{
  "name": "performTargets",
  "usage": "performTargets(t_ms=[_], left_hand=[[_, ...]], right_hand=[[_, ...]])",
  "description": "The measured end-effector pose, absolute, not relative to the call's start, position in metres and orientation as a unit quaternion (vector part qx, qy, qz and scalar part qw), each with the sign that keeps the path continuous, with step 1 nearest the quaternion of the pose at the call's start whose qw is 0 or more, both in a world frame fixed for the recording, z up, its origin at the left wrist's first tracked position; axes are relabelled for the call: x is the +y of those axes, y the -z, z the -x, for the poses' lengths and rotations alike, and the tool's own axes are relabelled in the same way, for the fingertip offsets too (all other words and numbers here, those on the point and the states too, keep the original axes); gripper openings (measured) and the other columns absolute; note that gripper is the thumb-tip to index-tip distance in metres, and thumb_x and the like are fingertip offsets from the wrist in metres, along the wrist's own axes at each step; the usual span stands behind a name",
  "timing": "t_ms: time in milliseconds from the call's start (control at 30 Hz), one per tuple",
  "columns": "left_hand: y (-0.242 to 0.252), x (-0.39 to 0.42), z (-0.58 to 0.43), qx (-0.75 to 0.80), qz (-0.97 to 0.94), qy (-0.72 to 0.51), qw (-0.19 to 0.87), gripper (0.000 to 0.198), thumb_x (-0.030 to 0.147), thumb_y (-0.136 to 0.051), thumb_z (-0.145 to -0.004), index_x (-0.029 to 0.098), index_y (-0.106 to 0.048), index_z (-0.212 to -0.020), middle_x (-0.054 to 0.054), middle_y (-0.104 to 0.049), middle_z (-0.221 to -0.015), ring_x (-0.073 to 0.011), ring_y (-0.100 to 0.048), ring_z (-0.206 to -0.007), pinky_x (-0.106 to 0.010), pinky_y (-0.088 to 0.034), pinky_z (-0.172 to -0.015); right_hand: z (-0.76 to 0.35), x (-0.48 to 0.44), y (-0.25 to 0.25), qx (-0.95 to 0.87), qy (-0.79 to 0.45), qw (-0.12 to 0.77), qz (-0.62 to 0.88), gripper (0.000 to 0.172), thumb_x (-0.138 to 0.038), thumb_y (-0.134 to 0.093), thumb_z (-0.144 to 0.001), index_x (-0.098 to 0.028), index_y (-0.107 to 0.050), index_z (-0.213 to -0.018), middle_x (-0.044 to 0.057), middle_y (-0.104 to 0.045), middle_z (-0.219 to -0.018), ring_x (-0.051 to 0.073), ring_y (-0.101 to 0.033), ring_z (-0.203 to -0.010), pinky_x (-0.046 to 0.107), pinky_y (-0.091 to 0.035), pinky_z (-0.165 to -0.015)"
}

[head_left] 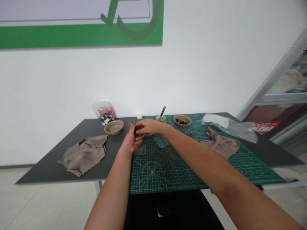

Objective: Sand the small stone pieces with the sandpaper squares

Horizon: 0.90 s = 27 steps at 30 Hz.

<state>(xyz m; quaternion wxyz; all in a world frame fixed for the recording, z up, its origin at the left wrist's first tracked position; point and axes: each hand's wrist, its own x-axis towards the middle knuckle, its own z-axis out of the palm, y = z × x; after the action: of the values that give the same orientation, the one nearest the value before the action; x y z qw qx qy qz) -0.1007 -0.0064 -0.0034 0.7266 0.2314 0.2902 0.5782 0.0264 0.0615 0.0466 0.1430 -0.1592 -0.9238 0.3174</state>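
Observation:
Both my hands meet over the far left part of a green cutting mat (pixel 168 169). My left hand (pixel 132 140) is raised with its palm facing right and its fingers curled towards the right hand. My right hand (pixel 147 126) is closed in a pinch against the left fingers, over a small dish that is mostly hidden. What the fingers hold is too small to make out. Two small blue-grey fabric squares lie on the mat just below the hands, one (pixel 141 149) under my left hand and one (pixel 161 141) by my right wrist.
On the dark table (pixel 59 159) lie a crumpled tan cloth (pixel 83 154), an empty tan bowl (pixel 114 126) and a clear plastic tub (pixel 104 112). Further right are a glass with brushes (pixel 161 117), a bowl of dark buttons (pixel 182 120), another tan cloth (pixel 220 144) and a plastic bag (pixel 227 126). A metal shelf (pixel 275 99) stands at right.

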Motion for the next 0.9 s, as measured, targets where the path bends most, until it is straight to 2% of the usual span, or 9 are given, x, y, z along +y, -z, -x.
performTargets(t_ms=[100,233,500,767,900], left_hand=[[0.004,-0.007,0.102,0.273,-0.221,-0.570,0.743,0.051,0.067,-0.056,-0.078,0.016,-0.056,-0.082,0.007,-0.039,-0.054,-0.0011,-0.029,-0.031,-0.008,-0.017,-0.022],[0.004,-0.007,0.103,0.261,-0.212,-0.563,0.755,0.052,0.068,-0.056,-0.077,0.016,-0.057,-0.085,0.007,-0.039,-0.055,-0.0011,-0.029,-0.032,-0.008,-0.018,-0.023],[0.002,-0.007,0.101,0.279,-0.248,-0.551,0.746,0.055,0.071,-0.053,-0.075,0.016,-0.054,-0.079,0.004,-0.045,-0.059,0.0000,-0.027,-0.033,-0.007,-0.017,-0.023],[-0.001,-0.007,0.101,0.284,-0.219,-0.563,0.745,0.053,0.065,-0.044,-0.085,0.014,-0.053,-0.073,0.001,-0.045,-0.062,0.0003,-0.028,-0.034,-0.007,-0.017,-0.023],[-0.004,-0.007,0.103,0.278,-0.198,-0.594,0.729,0.045,0.055,-0.044,-0.092,0.014,-0.056,-0.077,0.000,-0.047,-0.065,-0.0001,-0.031,-0.036,-0.006,-0.017,-0.025]], right_hand=[[-0.029,0.061,-0.046,-0.900,-0.375,0.152,0.164,0.025,-0.014,-0.060,-0.082,-0.014,-0.065,-0.106,0.004,-0.072,-0.101,0.014,-0.064,-0.091,0.025,-0.047,-0.084],[-0.030,0.060,-0.047,-0.881,-0.411,0.148,0.181,0.019,-0.014,-0.062,-0.082,-0.013,-0.063,-0.101,0.005,-0.072,-0.096,0.013,-0.066,-0.087,0.025,-0.049,-0.083],[-0.031,0.062,-0.049,-0.893,-0.371,0.150,0.207,0.020,-0.014,-0.066,-0.079,-0.015,-0.062,-0.099,0.003,-0.073,-0.089,0.014,-0.067,-0.082,0.026,-0.049,-0.078],[-0.031,0.061,-0.036,-0.830,-0.440,0.238,0.247,0.016,-0.014,-0.060,-0.084,-0.017,-0.061,-0.099,0.001,-0.073,-0.083,0.012,-0.067,-0.068,0.026,-0.052,-0.073],[-0.033,0.060,-0.034,-0.798,-0.366,0.338,0.338,0.018,-0.022,-0.059,-0.087,-0.016,-0.062,-0.104,0.004,-0.073,-0.091,0.013,-0.068,-0.074,0.026,-0.051,-0.072]])
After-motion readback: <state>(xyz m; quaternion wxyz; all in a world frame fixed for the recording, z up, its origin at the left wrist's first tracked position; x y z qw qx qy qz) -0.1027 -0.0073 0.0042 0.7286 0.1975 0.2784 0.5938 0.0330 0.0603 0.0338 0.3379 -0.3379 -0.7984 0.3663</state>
